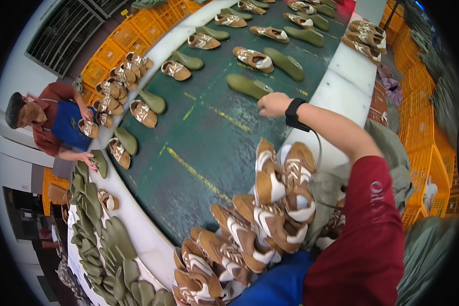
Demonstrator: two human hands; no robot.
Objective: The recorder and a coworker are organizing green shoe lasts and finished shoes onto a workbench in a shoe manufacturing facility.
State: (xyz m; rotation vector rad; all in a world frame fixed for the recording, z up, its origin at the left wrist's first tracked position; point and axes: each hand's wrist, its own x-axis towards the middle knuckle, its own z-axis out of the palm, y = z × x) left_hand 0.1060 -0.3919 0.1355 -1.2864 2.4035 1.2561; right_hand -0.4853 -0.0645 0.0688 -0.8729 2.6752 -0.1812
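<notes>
Above the dark green conveyor belt (199, 122), my right hand (274, 104) comes in from the right with a black band on its wrist. Its fingers are curled, and anything inside them is hidden. Right by it, the heel end of a green shoe last (244, 85) meets or nearly touches the hand; the last lies on the belt. Just beyond lie another green last (285, 64) and a brown sneaker (252, 58) with white laces. Brown-and-white sneakers (247, 232) are piled close in front of me. My left hand does not show.
Sneaker-and-last pairs line the belt. At left, a co-worker (61, 120) in a blue apron holds a sneaker (89, 128) and touches a last (99, 163). Many green lasts (118, 239) are heaped nearby. Orange crates (421, 148) stand at right; sneakers (364, 41) sit on the white ledge (349, 76).
</notes>
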